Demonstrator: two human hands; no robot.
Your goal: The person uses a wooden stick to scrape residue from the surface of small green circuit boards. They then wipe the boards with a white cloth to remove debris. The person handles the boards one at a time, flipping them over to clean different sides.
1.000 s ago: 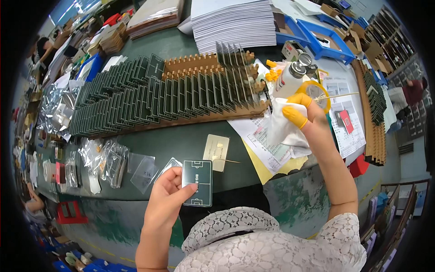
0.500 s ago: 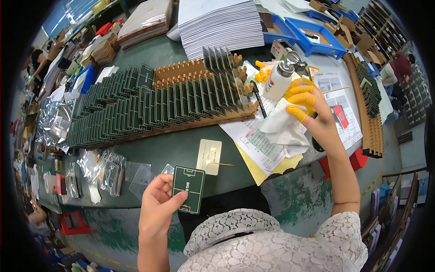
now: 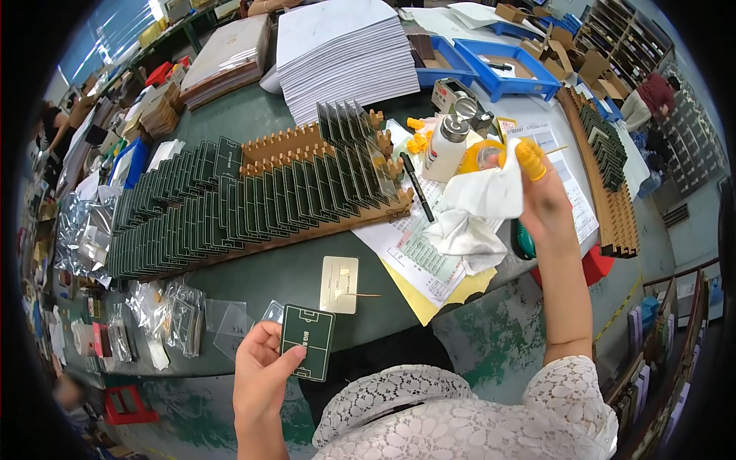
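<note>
My left hand (image 3: 262,372) pinches a dark green card (image 3: 310,341) printed with white sports-field lines, thumb on its face. Yellow finger cots cover fingertips of my right hand (image 3: 546,201), which grips the upper part of a white cloth (image 3: 487,192). The cloth's lower folds rest on printed papers (image 3: 410,249). Close by stand a white bottle (image 3: 446,149) with a metal top and a round yellow object (image 3: 481,156), partly behind the cloth. A gold-coloured card (image 3: 340,280) lies on the table near my left hand, with a thin stick (image 3: 364,295) across it.
Notched wooden racks (image 3: 287,140) hold many upright green cards (image 3: 284,192) across the table. A black pen (image 3: 416,186) lies beside the bottle. Clear plastic bags (image 3: 180,314) sit at left. Behind are a tall paper stack (image 3: 349,57) and blue trays (image 3: 510,69). Another rack (image 3: 617,218) runs along the right.
My right hand has turned and lifted part of the cloth, its fingers now closer together. The whole view has shifted slightly. My left hand still holds the green card.
</note>
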